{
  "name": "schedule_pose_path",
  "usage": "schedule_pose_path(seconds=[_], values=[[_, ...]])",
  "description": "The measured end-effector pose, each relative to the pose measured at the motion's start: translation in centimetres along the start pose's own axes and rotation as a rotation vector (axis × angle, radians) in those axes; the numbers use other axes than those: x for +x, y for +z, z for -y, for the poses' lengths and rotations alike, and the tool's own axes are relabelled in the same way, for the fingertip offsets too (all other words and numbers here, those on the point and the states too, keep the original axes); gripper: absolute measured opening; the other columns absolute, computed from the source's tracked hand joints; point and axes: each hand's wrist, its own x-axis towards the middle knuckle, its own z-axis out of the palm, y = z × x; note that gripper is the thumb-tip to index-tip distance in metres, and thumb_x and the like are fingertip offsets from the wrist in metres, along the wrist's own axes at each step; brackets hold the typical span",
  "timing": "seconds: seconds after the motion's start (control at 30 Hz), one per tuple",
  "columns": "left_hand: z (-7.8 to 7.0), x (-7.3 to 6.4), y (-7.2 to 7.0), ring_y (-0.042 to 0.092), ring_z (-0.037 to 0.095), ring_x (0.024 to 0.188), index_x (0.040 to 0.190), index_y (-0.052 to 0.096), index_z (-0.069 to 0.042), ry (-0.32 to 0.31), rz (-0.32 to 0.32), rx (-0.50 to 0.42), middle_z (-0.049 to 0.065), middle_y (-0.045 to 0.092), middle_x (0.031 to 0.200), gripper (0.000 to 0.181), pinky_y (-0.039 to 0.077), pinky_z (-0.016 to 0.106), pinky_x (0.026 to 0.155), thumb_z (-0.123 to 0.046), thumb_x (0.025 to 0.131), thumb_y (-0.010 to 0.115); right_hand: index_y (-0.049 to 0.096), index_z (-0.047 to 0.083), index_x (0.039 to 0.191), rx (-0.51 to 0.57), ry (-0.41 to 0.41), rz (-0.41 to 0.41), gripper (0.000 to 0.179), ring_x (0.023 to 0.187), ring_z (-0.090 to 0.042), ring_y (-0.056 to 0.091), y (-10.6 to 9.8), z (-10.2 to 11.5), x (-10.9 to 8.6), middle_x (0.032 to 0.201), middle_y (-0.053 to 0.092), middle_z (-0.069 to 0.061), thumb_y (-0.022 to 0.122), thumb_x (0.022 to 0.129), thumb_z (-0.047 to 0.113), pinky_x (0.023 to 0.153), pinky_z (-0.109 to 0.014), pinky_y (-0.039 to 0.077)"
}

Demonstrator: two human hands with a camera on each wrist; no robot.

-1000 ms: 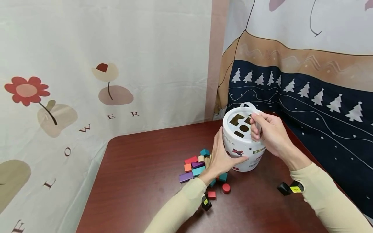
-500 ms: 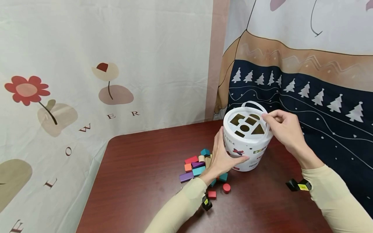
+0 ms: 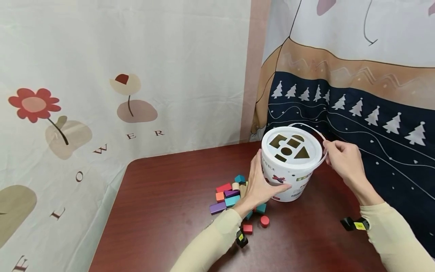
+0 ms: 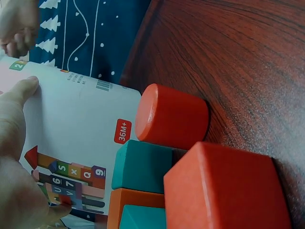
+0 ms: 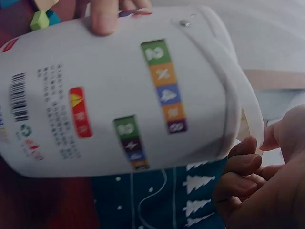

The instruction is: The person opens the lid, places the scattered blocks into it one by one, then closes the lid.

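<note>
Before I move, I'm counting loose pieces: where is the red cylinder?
In the head view, the red cylinder lies on the table right of centre, nearer the camera than the white bucket, just right of the red rectangular block.

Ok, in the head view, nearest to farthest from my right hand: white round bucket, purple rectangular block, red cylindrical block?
1. White round bucket: just left of your right hand.
2. Red cylindrical block: left, nearer you.
3. Purple rectangular block: farthest left of the three.

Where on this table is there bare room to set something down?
Bare: the table between its left edge and the blocks; also between the red cylinder and right sleeve. Crowded: left of the bucket, by the left hand.
</note>
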Motion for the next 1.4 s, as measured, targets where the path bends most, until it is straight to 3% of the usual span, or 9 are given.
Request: schedule_pose_path(seconds=[0.27,0.43,0.6,0.77,1.0,1.23,1.4], values=[[0.0,-0.1,0.2,0.027,0.015,0.171,0.175,-0.005,-0.057,-0.012,0.012,0.004,-0.02,0.013,0.188,0.138,0.039,0.064,0.135,-0.058,0.082,0.096,0.063,0.018,0.069,0.284,0.183,0.156,0.055,0.049,-0.007,0.047,0.4,-2.7,0.1,0.055,0.054,0.011,0.045,0.118,0.034,0.046,-0.027,0.041],[0.0,-0.2,0.2,0.027,0.016,0.171,0.175,-0.005,-0.058,-0.011,0.017,-0.001,-0.02,0.013,0.187,0.138,0.039,0.064,0.134,-0.058,0.082,0.096,0.06,0.019,0.068,0.48,0.263,0.255,0.057,0.048,-0.008,0.043,1.2,-4.2,-0.1,0.054,0.051,0.008,0.043,0.121,0.033,0.051,-0.041,0.019],[-0.1,-0.2,0.2,0.027,0.016,0.171,0.177,-0.003,-0.053,-0.002,0.014,-0.004,-0.019,0.014,0.187,0.139,0.04,0.064,0.134,-0.057,0.081,0.097,0.058,0.018,0.066,0.619,0.303,0.324,0.057,0.047,-0.007,0.04,2.0,-5.0,-0.2,0.053,0.049,0.008,0.041,0.12,0.028,0.056,-0.041,0.013],[-0.1,-0.2,0.2,0.028,0.016,0.171,0.182,0.002,-0.042,0.008,0.011,-0.006,-0.017,0.015,0.187,0.139,0.041,0.065,0.133,-0.057,0.082,0.097,0.056,0.018,0.064,0.631,0.324,0.354,0.056,0.048,-0.007,0.037,2.7,-5.7,-0.3,0.052,0.047,0.008,0.037,0.116,0.018,0.055,-0.038,0.012],[0.0,-0.1,0.2,0.027,0.015,0.171,0.175,-0.005,-0.057,-0.004,0.015,-0.009,-0.02,0.013,0.187,0.138,0.04,0.064,0.134,-0.058,0.081,0.097,0.055,0.019,0.065,0.601,0.334,0.378,0.051,0.048,-0.01,0.033,3.6,-6.4,-0.6,0.052,0.046,0.007,0.036,0.112,0.013,0.054,-0.038,0.014],[-0.1,-0.2,0.1,0.028,0.017,0.171,0.176,-0.005,-0.056,-0.002,0.006,0.001,-0.018,0.013,0.188,0.138,0.04,0.064,0.134,-0.058,0.082,0.096,0.053,0.02,0.067,0.511,0.333,0.405,0.052,0.047,-0.009,0.037,4.2,-7.1,-1.0,0.054,0.046,0.008,0.034,0.115,0.021,0.052,-0.04,0.019],[0.0,-0.1,0.1,0.028,0.017,0.171,0.175,-0.006,-0.057,-0.007,0.008,0.005,-0.018,0.013,0.188,0.138,0.04,0.065,0.134,-0.057,0.082,0.096,0.05,0.019,0.064,0.477,0.35,0.429,0.054,0.047,-0.008,0.037,4.6,-7.6,-1.1,0.054,0.045,0.008,0.033,0.115,0.023,0.047,-0.033,0.027]])
